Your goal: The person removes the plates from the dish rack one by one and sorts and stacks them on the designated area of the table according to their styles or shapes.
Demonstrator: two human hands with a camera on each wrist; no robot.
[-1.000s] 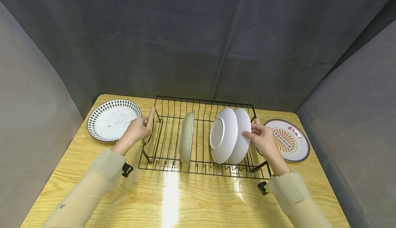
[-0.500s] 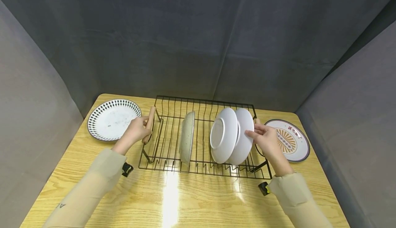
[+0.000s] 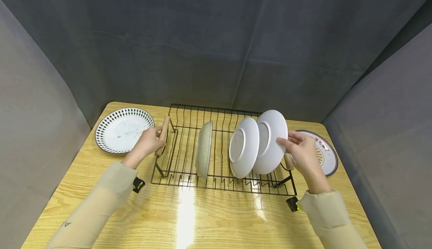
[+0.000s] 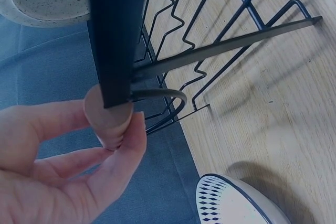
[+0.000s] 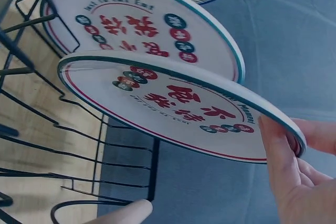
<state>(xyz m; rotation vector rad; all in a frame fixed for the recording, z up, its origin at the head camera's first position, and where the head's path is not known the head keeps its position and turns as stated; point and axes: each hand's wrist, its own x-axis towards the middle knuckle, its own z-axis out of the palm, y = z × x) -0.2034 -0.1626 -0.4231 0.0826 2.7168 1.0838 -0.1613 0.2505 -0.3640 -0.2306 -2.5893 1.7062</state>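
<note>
My left hand (image 3: pixel 147 142) grips the wooden handle (image 3: pixel 163 136) at the left end of a black wire dish rack (image 3: pixel 221 131); the left wrist view shows fingers and thumb around it. With my right hand (image 3: pixel 301 154) I pinch the right rim of a white plate (image 3: pixel 274 144) that leans in the rack. Red and dark printed characters cover its face (image 5: pixel 173 106) in the right wrist view. Directly left of it stands a similar white plate (image 3: pixel 243 147). Further left a speckled plate or shallow bowl (image 3: pixel 204 151) stands upright between the wires.
A white dish with a black diamond rim (image 3: pixel 123 131) lies on the wooden table (image 3: pixel 135 219), left of the rack. On the right lies a plate with an orange sunburst print (image 3: pixel 325 149), partly behind my right hand. Grey cloth (image 3: pixel 216 46) hangs behind the table.
My right hand has moved right and slightly up with the white plate, which now stands higher and further from its neighbour. The left hand has stayed on the handle.
</note>
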